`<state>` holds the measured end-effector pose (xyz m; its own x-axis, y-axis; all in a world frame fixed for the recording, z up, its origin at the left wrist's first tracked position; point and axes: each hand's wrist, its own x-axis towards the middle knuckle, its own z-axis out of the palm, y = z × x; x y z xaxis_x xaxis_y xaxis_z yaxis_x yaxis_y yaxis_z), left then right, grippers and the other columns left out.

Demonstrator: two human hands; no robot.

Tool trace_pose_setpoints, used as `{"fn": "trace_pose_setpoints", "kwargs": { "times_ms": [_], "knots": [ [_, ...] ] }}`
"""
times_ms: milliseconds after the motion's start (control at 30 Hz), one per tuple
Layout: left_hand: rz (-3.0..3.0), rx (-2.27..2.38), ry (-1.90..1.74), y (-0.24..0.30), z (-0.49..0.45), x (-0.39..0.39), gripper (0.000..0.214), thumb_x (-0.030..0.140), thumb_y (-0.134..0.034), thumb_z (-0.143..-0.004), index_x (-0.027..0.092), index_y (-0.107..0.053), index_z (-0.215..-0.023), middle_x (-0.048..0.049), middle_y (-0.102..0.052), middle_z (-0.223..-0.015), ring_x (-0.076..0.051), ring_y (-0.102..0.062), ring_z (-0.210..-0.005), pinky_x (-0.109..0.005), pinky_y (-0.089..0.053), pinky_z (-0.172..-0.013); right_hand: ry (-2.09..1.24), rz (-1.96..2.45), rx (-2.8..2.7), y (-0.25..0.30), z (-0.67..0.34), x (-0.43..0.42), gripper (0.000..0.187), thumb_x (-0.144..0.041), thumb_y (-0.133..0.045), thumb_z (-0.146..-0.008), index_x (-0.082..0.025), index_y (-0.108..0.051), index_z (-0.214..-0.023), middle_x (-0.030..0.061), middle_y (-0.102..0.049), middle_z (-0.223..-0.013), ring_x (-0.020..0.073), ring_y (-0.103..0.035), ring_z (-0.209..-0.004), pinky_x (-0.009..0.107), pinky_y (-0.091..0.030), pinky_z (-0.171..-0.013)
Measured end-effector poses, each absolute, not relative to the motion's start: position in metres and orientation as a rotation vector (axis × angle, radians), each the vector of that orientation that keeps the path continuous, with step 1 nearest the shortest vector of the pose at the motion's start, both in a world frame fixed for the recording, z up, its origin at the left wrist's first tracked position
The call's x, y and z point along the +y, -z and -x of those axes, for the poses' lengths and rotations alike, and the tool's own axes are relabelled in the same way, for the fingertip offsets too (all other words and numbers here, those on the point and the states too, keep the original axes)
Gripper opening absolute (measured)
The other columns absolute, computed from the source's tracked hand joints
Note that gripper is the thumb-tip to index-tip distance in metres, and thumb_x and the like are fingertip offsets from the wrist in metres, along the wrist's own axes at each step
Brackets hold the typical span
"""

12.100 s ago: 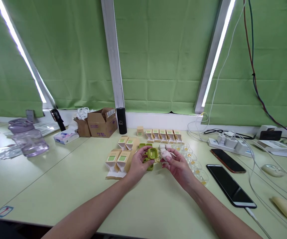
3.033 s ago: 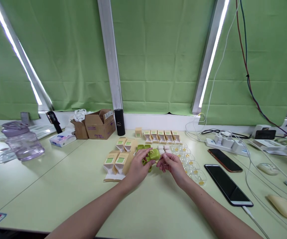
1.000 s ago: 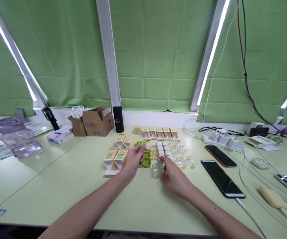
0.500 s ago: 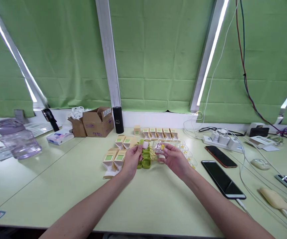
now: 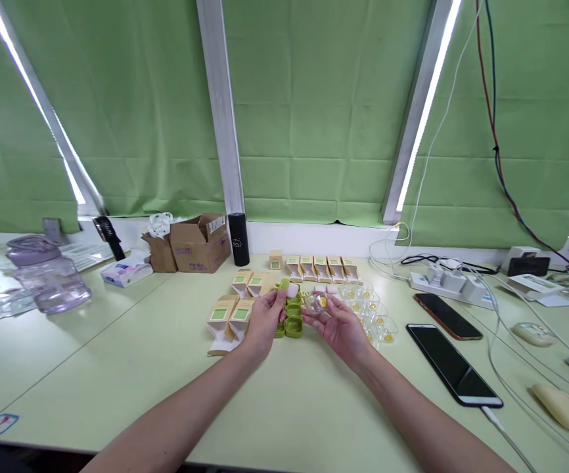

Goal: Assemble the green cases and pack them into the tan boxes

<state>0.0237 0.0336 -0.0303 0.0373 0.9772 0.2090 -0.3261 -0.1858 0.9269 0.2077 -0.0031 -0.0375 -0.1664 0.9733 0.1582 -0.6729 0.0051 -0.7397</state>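
- Your left hand pinches a small pale block in a green case, frame centre.
- Your right hand cradles a clear plastic cup just right of it.
- Cup looks light, thin and slick; hold it by the rim, don't squeeze.
- More clear cups to the right, green cases between your hands, folded cartons on the left.

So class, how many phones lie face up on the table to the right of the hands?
2 in full view: a black phone on its cable, an orange-edged phone behind it. Another may sit at the right edge.
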Motion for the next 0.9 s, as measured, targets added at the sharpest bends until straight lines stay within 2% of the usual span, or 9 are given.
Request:
{"fn": "trace_pose_setpoints", "kwargs": {
  "times_ms": [200, 333, 633, 900],
  "knots": [
    [-1.153, 0.815, -1.437, 0.028, -0.024, 0.030, 0.054, 0.065, -0.087, -0.072, 0.014, -0.072, -0.081, 0.0042, -0.054, -0.066, -0.005, -0.042, -0.053, -0.018, -0.031, -0.050, -1.278, 0.644, -0.886, 0.040, -0.202, -0.008, 0.047, -0.043, -0.092, -0.074, -0.026, -0.072, -0.113, 0.0033, -0.066, -0.113, 0.0190, -0.068, -0.089, 0.035, -0.064, -0.071],
    [-1.161, 0.825, -1.438, 0.026, -0.025, 0.027, 0.054, 0.065, -0.087, -0.072, 0.014, -0.072, -0.082, 0.0033, -0.055, -0.069, -0.005, -0.042, -0.054, -0.019, -0.032, -0.051, -1.117, 0.756, -0.994, 0.045, -0.199, -0.007, 0.057, -0.043, -0.094, -0.069, -0.027, -0.069, -0.118, 0.0036, -0.061, -0.115, 0.0166, -0.064, -0.085, 0.029, -0.060, -0.062],
    [-1.182, 0.784, -1.435, 0.023, -0.026, 0.020, 0.049, 0.058, -0.091, -0.071, 0.014, -0.073, -0.084, 0.0026, -0.057, -0.071, -0.007, -0.041, -0.058, -0.019, -0.034, -0.053, -0.971, 0.874, -1.144, 0.048, -0.190, -0.007, 0.058, -0.039, -0.091, -0.066, -0.026, -0.066, -0.117, 0.0083, -0.064, -0.119, 0.0240, -0.065, -0.100, 0.030, -0.061, -0.065],
    [-1.197, 0.779, -1.413, 0.016, -0.028, 0.014, 0.047, 0.054, -0.092, -0.070, 0.015, -0.076, -0.088, 0.0002, -0.063, -0.076, -0.008, -0.043, -0.060, -0.020, -0.036, -0.054, -1.051, 0.814, -1.108, 0.047, -0.189, -0.008, 0.058, -0.039, -0.095, -0.064, -0.027, -0.067, -0.114, 0.0061, -0.061, -0.116, 0.0230, -0.066, -0.097, 0.033, -0.066, -0.064]
  ]
}}
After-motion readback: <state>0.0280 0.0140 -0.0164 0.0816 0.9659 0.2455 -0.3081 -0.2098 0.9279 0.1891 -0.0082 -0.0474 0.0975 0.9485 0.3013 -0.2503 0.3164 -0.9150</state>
